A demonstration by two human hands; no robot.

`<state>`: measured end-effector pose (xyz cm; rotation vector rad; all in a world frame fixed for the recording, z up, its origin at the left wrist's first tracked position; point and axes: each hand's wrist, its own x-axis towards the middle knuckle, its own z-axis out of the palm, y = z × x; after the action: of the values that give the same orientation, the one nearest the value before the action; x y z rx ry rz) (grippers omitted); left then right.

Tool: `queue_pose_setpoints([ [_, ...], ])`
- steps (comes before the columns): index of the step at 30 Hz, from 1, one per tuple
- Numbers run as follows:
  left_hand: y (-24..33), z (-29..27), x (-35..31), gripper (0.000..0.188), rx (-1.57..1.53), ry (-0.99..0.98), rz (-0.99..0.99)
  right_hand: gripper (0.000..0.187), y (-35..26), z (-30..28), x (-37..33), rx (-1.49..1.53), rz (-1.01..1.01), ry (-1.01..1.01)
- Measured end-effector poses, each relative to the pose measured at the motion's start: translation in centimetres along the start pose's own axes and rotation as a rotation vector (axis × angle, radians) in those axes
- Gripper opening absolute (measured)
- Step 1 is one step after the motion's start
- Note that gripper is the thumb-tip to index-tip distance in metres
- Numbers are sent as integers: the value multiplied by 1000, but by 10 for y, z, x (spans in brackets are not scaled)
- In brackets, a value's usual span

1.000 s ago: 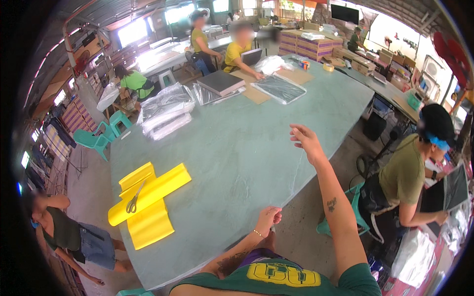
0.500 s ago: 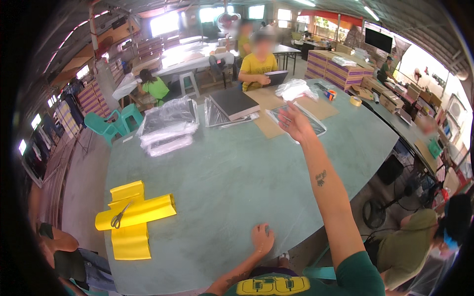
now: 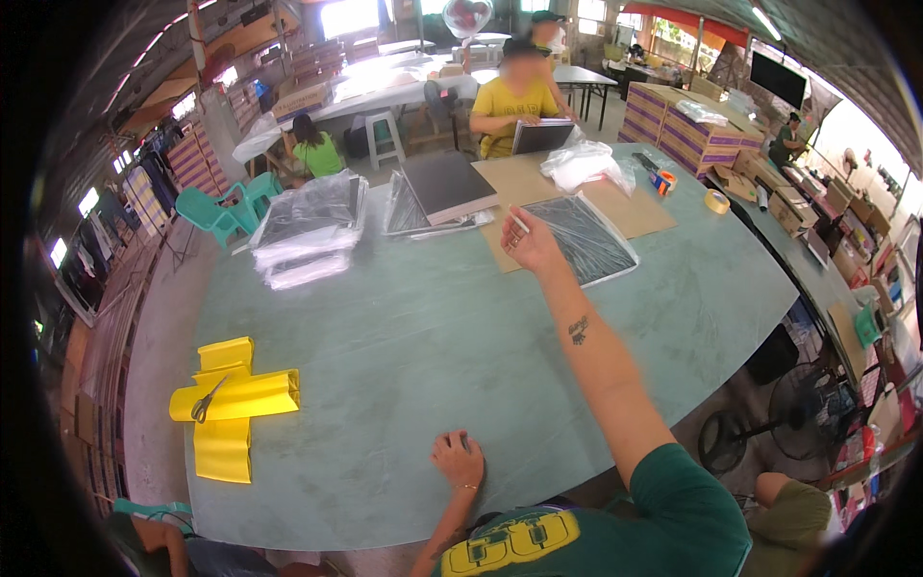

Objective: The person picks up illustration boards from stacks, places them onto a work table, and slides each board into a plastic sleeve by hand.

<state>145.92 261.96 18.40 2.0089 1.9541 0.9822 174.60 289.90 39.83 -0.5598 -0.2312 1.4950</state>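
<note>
My right hand (image 3: 531, 240) reaches across the green table (image 3: 385, 337), fingers curled, with a thin white sliver at the fingertips that I cannot name. Right beside it lies a flat black panel in clear plastic wrap (image 3: 586, 242), partly behind my wrist, on brown cardboard (image 3: 639, 216). My left hand (image 3: 459, 462) rests closed on the table's near side; something small and dark shows at its fingers. A black, book-like block (image 3: 448, 185) lies on another wrapped piece, left of my right hand. Across the table, a person in yellow (image 3: 514, 104) holds a dark panel (image 3: 541, 137).
Scissors (image 3: 204, 402) lie on folded yellow sheets (image 3: 223, 452) at left. Plastic-wrapped pieces (image 3: 308, 231) are stacked at far left. White plastic (image 3: 588, 165) and tape rolls (image 3: 716, 201) lie at far right. A fan (image 3: 769, 413) stands beyond the right edge.
My right hand has moved left, its fingers now more curled, uncovering more of the wrapped panel. A second person has come beside the one in yellow. The whole view has shifted slightly.
</note>
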Motion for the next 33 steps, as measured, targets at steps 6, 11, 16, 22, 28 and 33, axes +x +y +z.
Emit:
queue_pose_setpoints([
  [6,18,1,6,19,23,-9,22,15,45,-134,18,-134,59,27],
  [11,14,-2,3,17,54,-17,-27,19,142,-186,-14,-237,222,288],
  [16,24,-2,8,17,90,-44,-25,24,140,-197,-27,-257,104,153],
  [22,26,-4,10,15,111,-66,-31,24,132,-196,-28,-199,189,101],
  [28,28,-3,10,16,125,-83,-44,24,131,-199,-27,-222,178,71],
  [33,25,-3,9,17,121,-68,-52,24,132,-195,-30,-225,183,64],
])
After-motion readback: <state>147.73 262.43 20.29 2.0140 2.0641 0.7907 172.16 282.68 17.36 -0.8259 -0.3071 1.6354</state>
